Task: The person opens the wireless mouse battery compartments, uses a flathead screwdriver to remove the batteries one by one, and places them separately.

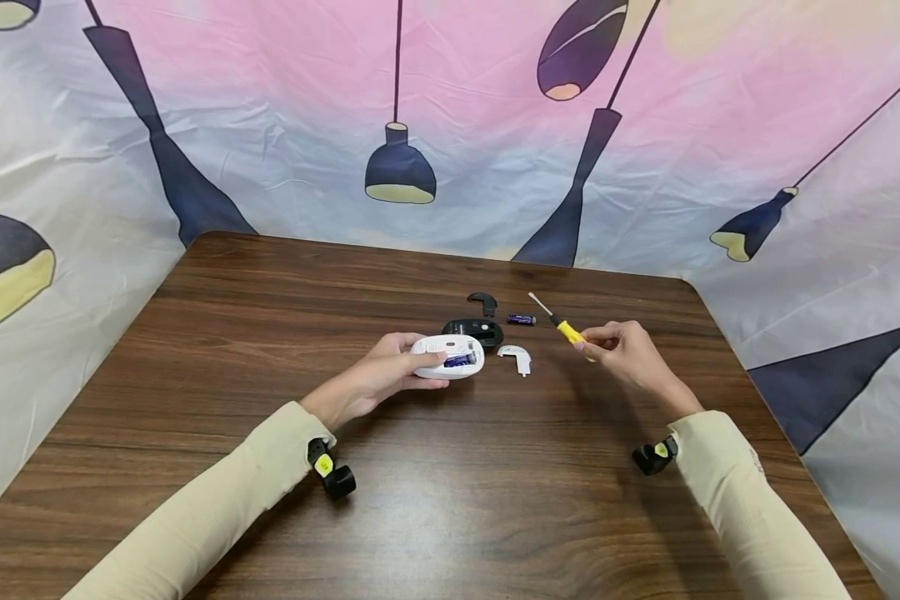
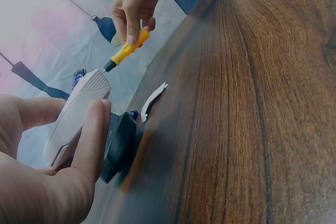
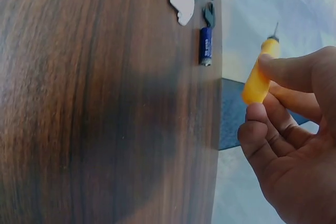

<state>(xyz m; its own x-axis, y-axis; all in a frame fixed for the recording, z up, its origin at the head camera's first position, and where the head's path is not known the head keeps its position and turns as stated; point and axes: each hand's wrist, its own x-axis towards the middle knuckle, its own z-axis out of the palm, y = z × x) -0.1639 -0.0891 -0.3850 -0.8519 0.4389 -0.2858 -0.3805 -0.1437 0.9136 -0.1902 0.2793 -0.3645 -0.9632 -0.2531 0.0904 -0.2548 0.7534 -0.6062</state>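
Note:
My left hand (image 1: 378,375) holds a white computer mouse (image 1: 431,346) underside up, thumb on top and fingers beneath. Its cover is off, and a blue battery (image 1: 460,360) shows in the opening; in the left wrist view one battery end (image 2: 79,74) sticks up past the mouse body. To the right, my right hand (image 1: 630,354) pinches the yellow handle of a screwdriver (image 1: 568,329) between thumb and fingers. The screwdriver's shaft points up and left, apart from the mouse in the head view.
Just behind the white mouse lies a black mouse (image 1: 487,332), also underside up. A white battery cover (image 1: 521,358), a black battery cover (image 1: 487,302) and a loose blue battery (image 1: 521,319) lie nearby on the wooden table (image 1: 465,517). A printed cloth (image 1: 480,167) hangs behind the table.

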